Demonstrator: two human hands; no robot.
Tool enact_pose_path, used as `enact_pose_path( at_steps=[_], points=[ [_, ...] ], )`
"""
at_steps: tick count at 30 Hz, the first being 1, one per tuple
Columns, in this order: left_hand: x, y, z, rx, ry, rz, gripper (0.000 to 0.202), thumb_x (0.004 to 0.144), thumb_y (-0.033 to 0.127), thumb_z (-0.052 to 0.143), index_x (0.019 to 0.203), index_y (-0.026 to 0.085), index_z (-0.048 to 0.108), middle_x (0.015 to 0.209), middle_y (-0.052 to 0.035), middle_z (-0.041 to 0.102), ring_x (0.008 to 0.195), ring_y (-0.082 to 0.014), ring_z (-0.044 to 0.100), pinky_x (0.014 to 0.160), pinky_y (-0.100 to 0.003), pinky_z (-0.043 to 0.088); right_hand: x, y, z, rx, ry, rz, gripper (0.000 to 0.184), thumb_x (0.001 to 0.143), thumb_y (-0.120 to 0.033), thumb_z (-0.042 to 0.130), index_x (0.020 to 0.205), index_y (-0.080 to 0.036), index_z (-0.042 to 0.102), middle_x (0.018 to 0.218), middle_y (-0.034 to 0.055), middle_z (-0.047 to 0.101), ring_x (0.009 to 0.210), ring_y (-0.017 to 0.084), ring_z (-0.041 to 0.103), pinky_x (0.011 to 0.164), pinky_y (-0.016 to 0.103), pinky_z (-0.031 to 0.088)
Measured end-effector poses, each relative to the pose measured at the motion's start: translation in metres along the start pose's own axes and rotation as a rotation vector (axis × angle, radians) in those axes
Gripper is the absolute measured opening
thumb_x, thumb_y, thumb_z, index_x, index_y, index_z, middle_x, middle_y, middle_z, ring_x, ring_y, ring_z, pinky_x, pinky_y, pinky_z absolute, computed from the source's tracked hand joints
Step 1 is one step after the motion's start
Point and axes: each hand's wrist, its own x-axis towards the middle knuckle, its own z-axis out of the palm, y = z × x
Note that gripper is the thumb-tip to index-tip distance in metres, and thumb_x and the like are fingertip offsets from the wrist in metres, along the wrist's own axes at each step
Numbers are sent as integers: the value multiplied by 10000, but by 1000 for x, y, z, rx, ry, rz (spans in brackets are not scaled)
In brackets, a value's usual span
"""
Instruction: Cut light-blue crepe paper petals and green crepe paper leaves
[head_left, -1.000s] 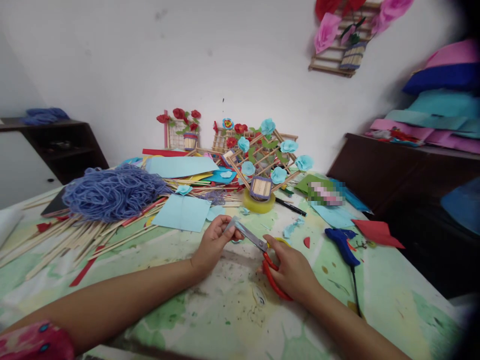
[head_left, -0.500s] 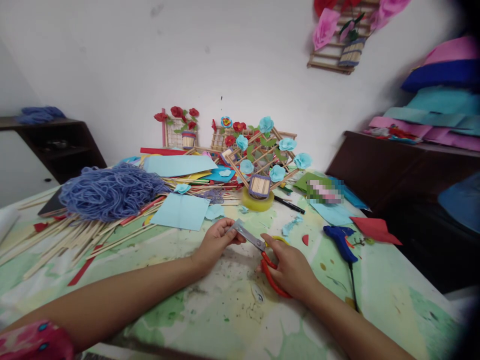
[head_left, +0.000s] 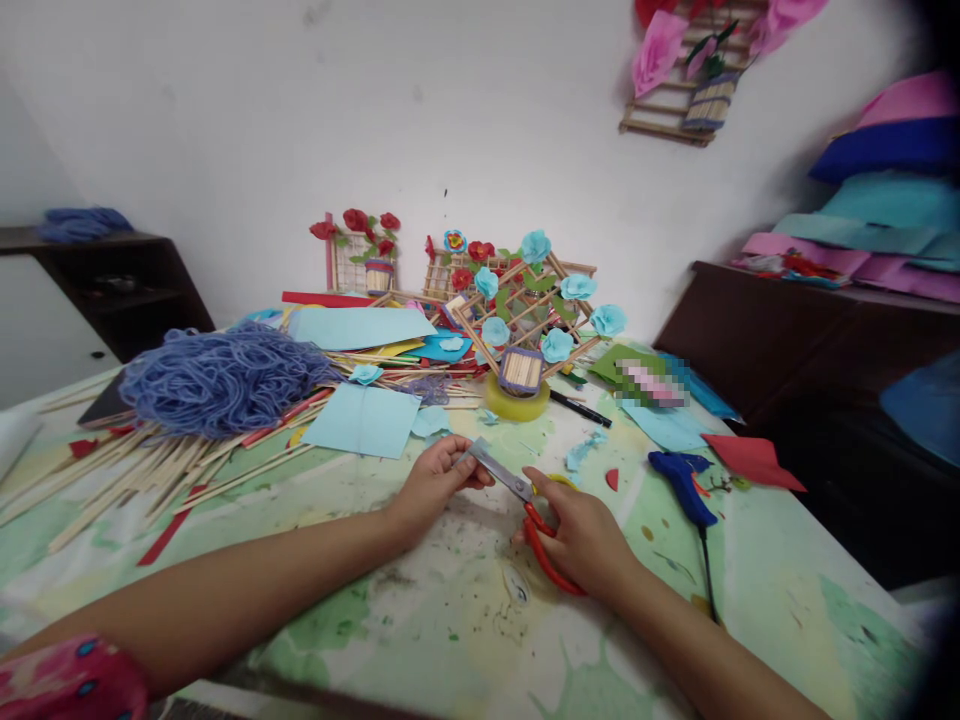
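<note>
My right hand (head_left: 589, 530) grips a pair of scissors (head_left: 501, 472) by the red and yellow handles, in the middle of the table. The metal blades point up and left, lying close together. At their tips is my left hand (head_left: 433, 488), its thumb and fingers pinched together. Whatever sits between those fingers is too small and hidden to name. Just beyond my left hand lie a light blue paper sheet (head_left: 363, 420) and a crumpled blue scrap (head_left: 430, 422). Torn blue paper bits (head_left: 585, 450) are scattered beyond the scissors.
A blue glue gun (head_left: 684, 482) lies at right beside red paper (head_left: 754, 461). At left, a heap of blue yarn (head_left: 225, 380) rests over wooden sticks (head_left: 127, 480). Farther back stand a stick lattice with blue paper flowers (head_left: 521, 370), yellow tape (head_left: 517, 400) and a black pen (head_left: 581, 408).
The whole view has shifted very slightly. Both hands and the scissors keep almost the same pose.
</note>
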Motion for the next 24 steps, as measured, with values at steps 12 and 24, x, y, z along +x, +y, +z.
enact_pose_path(
  at_steps=[12,24],
  points=[
    [-1,1,1,0,15,-26,257,744,336,655,846,138,528,676,-18,651,664,-119,609,674,-240,467,0,0,0,-13,-13,9,699,732,-515,592,1321,-175,436,891,70,675,704,184,602,595,260,401],
    [1,0,0,-16,2,-21,222,772,321,627,843,136,525,678,-23,650,670,-118,611,692,-246,473,1,-1,0,-37,-15,27,666,744,-492,583,1316,-179,447,891,73,681,707,184,610,610,257,406]
  ],
)
